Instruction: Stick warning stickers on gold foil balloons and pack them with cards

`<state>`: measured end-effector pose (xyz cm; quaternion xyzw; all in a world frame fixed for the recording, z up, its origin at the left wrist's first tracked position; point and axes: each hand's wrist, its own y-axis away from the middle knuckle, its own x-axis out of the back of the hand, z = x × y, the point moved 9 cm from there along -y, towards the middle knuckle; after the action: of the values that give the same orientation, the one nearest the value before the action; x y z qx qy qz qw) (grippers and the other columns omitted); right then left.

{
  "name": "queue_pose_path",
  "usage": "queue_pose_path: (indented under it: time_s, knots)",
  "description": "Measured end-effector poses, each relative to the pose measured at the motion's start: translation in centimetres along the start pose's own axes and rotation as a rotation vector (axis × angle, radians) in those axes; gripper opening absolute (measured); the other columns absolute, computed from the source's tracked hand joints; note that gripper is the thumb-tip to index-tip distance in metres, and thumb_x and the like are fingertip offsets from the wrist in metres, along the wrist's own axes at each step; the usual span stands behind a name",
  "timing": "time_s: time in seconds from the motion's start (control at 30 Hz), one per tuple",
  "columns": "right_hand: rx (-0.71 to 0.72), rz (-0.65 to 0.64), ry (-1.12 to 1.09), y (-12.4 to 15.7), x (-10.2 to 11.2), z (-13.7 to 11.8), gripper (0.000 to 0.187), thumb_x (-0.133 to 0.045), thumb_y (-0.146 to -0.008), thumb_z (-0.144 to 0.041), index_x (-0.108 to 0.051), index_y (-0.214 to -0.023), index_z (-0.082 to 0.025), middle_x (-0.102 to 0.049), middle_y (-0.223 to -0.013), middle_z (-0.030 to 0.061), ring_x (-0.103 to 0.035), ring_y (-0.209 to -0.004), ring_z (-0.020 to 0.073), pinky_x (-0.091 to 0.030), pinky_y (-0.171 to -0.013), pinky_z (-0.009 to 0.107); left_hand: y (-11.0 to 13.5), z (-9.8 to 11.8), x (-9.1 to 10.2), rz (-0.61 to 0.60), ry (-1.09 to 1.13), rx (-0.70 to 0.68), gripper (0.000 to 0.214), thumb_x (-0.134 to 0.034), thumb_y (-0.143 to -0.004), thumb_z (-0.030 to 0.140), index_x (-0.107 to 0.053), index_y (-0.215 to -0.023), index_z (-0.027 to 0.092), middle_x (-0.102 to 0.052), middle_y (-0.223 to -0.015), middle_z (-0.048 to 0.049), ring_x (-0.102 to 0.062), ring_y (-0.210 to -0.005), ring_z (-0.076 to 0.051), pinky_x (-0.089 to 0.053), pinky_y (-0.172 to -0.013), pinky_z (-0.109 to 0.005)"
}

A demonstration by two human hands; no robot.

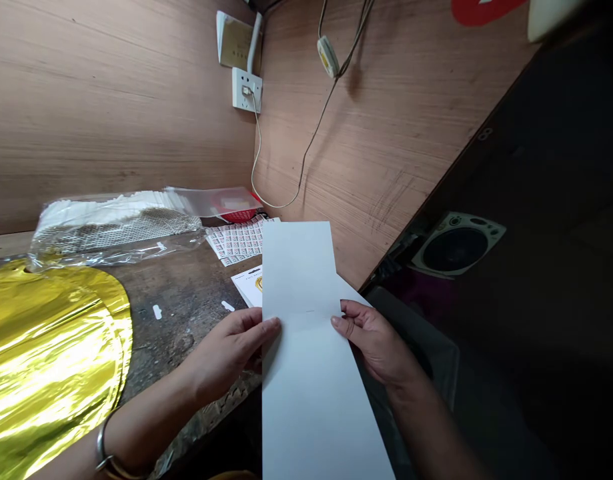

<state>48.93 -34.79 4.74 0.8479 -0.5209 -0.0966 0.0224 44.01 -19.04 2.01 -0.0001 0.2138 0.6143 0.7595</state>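
Note:
A long white sheet of card (311, 373) stretches from the bottom of the view up to the middle, with a faint cross crease near my hands. My left hand (243, 337) grips its left edge, thumb on top and fingers behind. At the right edge my right hand (371, 337) pinches the card the same way. Partly hidden behind it lies a printed white card (247, 283) with a dark hanger slot and a yellow design. Another white corner shows behind the card, above my right hand.
Gold foil balloons (51, 360) cover the table's left side. Behind them lies a clear bag of white netted material (121, 223). Sticker sheets (236, 240) and a red basket (239, 215) sit near the corner. A cable hangs from the wall socket (247, 90). A speaker-like box (456, 245) stands right.

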Motion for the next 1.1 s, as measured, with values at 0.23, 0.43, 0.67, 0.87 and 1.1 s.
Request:
queue_pose_path:
  time_s: [0.23, 0.43, 0.67, 0.87, 1.1]
  knots:
    - [-0.129, -0.004, -0.026, 0.4, 0.6, 1.1, 0.013, -0.074, -0.067, -0.03, -0.073, -0.074, -0.02, -0.07, -0.069, 0.0023, -0.064, -0.063, 0.0177, -0.051, -0.063, 0.031, 0.2, 0.2, 0.6, -0.008, 0.07, 0.001, 0.038, -0.08, -0.065, 0.044, -0.064, -0.086, 0.017, -0.064, -0.069, -0.001, -0.058, -0.056, -0.012, -0.045, -0.051, -0.021]
    - [-0.112, -0.027, -0.034, -0.4, 2.1, 0.3, 0.022, -0.073, -0.07, -0.033, -0.075, -0.089, -0.022, -0.073, -0.088, 0.0042, -0.066, -0.076, 0.0169, -0.052, -0.064, 0.028, 0.5, 1.3, 1.0, 0.15, -0.052, -0.171, 0.025, -0.076, -0.065, 0.038, -0.064, -0.071, 0.017, -0.066, -0.067, -0.0019, -0.059, -0.057, -0.014, -0.044, -0.051, -0.022]
    - [-0.12, -0.069, 0.138, -0.2, 0.9, 1.4, 0.037, -0.076, -0.071, -0.049, -0.07, -0.084, -0.015, -0.068, -0.071, 0.0023, -0.061, -0.062, 0.0143, -0.048, -0.055, 0.025, 1.9, 3.2, 0.4, 0.204, -0.571, -0.575, 0.02, -0.053, -0.084, 0.023, -0.071, -0.077, 0.02, -0.066, -0.075, -0.0032, -0.061, -0.064, -0.014, -0.045, -0.055, -0.022]
    - [-0.059, -0.088, 0.224, 0.5, 0.2, 1.8, 0.036, -0.073, -0.075, -0.048, -0.064, -0.072, -0.014, -0.06, -0.062, -0.001, -0.052, -0.056, 0.0116, -0.042, -0.055, 0.025, 2.2, 3.2, -0.2, 0.124, -0.64, -0.576, 0.022, -0.048, -0.088, 0.022, -0.069, -0.088, 0.02, -0.069, -0.085, -0.0039, -0.063, -0.075, -0.016, -0.049, -0.065, -0.024]
    - [0.101, -0.057, 0.452, 2.3, -0.6, 0.4, 0.033, -0.063, -0.085, -0.043, -0.061, -0.071, -0.014, -0.05, -0.063, -0.0026, -0.045, -0.06, 0.0109, -0.036, -0.056, 0.024, 1.5, 3.0, -0.9, 0.05, -0.592, -0.209, 0.032, -0.06, -0.083, 0.047, -0.065, -0.087, 0.015, -0.066, -0.079, -0.0037, -0.058, -0.073, -0.017, -0.046, -0.062, -0.024]
